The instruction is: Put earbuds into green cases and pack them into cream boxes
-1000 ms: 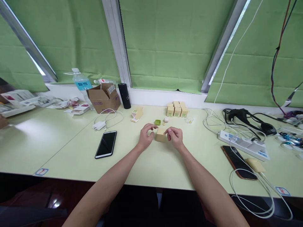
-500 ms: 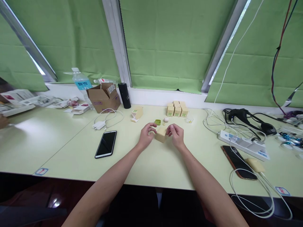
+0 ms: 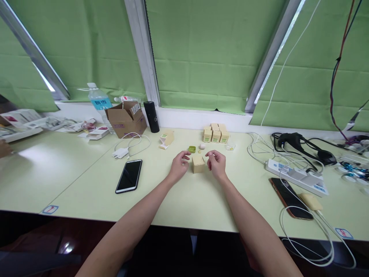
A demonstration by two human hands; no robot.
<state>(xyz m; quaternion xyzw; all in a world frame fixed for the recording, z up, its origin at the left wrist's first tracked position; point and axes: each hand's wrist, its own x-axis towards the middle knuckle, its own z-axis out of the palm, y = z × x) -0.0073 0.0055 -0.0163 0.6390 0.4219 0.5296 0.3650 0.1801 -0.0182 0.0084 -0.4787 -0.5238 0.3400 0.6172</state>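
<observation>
1. Tan box (image 3: pixel 198 165) is set upright on the pale tabletop (image 3: pixel 184 200), between two bare hands; it is cube-like and smooth-sided, and whether its top is fully closed cannot be made out.
2. Left hand (image 3: pixel 179 164) is held just beside the box's left face, its fingers curved and parted from the thumb; the lower fingers are partly hidden.
3. Right hand (image 3: pixel 216 163) is held just beside the right face, with thumb and forefinger brought close together; whether anything is pinched there cannot be told.
4. Just beyond, a rectangular green dish (image 3: pixel 191 149), a rounded white piece (image 3: pixel 202 146) and a tiny yellow piece (image 3: pixel 199 151) are seen, the last too small to be identified.
5. Farther back, an opened tan package (image 3: pixel 166 139) is laid down, its flap bent; green-marked boxes (image 3: pixel 215 134) are grouped tightly, the rear ones partly covered.
6. Near the wall, a clear bottle (image 3: pixel 99 100) is partly hidden by a brown carton (image 3: pixel 128 125).
7. Creased green blinds (image 3: pixel 201 57) are cut off above.
</observation>
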